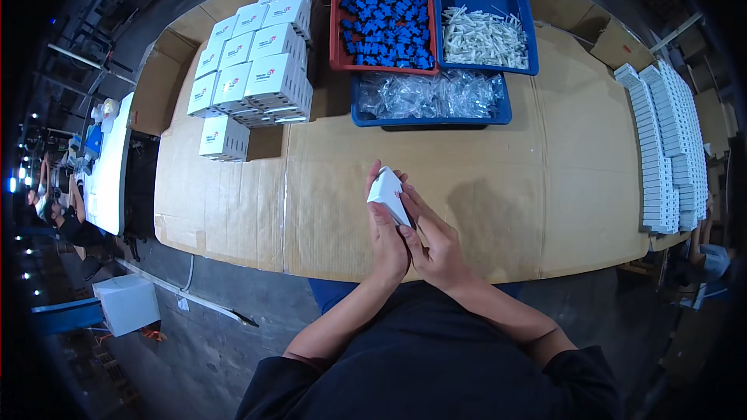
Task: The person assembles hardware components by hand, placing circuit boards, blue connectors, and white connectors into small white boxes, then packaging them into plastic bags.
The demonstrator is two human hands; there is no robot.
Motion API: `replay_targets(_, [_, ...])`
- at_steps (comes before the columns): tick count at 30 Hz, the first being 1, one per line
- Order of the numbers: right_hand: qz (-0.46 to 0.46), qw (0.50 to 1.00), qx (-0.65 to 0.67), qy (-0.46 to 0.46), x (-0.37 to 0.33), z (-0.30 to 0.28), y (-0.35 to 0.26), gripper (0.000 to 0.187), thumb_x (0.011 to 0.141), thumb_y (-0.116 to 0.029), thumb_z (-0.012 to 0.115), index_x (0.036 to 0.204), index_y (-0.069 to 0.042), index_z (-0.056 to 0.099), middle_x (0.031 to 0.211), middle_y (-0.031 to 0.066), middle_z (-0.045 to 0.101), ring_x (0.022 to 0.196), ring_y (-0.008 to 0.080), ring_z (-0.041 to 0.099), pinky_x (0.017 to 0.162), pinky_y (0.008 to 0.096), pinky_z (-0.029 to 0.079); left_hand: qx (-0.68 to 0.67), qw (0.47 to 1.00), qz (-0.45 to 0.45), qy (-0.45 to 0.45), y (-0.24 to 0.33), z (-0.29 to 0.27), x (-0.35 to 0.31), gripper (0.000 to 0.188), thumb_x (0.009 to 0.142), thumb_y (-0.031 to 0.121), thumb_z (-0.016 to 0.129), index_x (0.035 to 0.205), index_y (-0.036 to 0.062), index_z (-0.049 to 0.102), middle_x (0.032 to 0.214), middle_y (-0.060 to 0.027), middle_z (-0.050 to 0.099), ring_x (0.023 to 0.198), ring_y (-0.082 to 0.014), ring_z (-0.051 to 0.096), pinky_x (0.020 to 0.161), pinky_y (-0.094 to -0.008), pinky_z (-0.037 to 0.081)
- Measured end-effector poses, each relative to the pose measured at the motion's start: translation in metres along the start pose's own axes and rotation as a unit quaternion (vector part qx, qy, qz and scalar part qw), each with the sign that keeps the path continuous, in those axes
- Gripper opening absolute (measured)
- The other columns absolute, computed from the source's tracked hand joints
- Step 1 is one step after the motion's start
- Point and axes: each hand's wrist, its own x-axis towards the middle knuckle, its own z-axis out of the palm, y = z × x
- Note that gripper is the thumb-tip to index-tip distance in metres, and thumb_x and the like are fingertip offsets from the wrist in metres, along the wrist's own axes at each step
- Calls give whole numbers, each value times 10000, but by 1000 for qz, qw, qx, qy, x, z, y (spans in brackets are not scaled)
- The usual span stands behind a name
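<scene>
A small white cardboard box [388, 194] is held above the cardboard-covered table [506, 210], near its front edge. My left hand [385, 235] wraps the box from the left and below. My right hand [436, 243] presses against its right side, fingers lying along the box. The box is tilted, with one corner pointing away from me. Part of it is hidden between my palms.
A stack of finished white boxes [253, 70] stands at the back left. Behind are a red tray of blue parts [385, 19], a blue tray of white parts [484, 35] and a blue tray of clear bags [432, 97]. Flat white cartons [665, 148] line the right edge.
</scene>
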Motion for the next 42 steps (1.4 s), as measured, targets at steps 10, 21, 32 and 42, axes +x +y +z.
replay_targets(10, [-78,995,-59,18,-7,3,4,440,1050,-139,591,1432,76,561,1493,309,531,1302,437,614,951,431,597,-19,999,35,-7,0,2,-7,863,1043,724,320,1619,86,241,1489,-167,448,1434,-298,432,1231,-446,303])
replay_targets(21, [163,967,195,-3,6,-2,8,443,1076,-231,586,1403,67,555,1433,211,593,1302,299,610,1059,389,507,76,995,65,-28,-1,-18,5,933,1023,648,476,1657,50,145,1557,-232,398,1461,-311,373,1223,-458,256])
replay_targets(32, [334,877,347,13,8,16,1,537,1038,-217,683,1484,15,495,1372,146,626,1246,217,629,980,347,559,173,977,117,-46,-7,-16,2,1020,949,700,531,1588,-51,272,1439,-239,463,1307,-342,496,1094,-479,407])
replay_targets(42, [240,935,262,3,-1,12,-16,501,1095,-217,574,1521,34,492,1427,156,629,1169,164,663,933,273,552,182,955,233,31,-20,-15,5,920,984,718,316,1331,-109,520,1211,-252,591,1098,-346,590,964,-450,476])
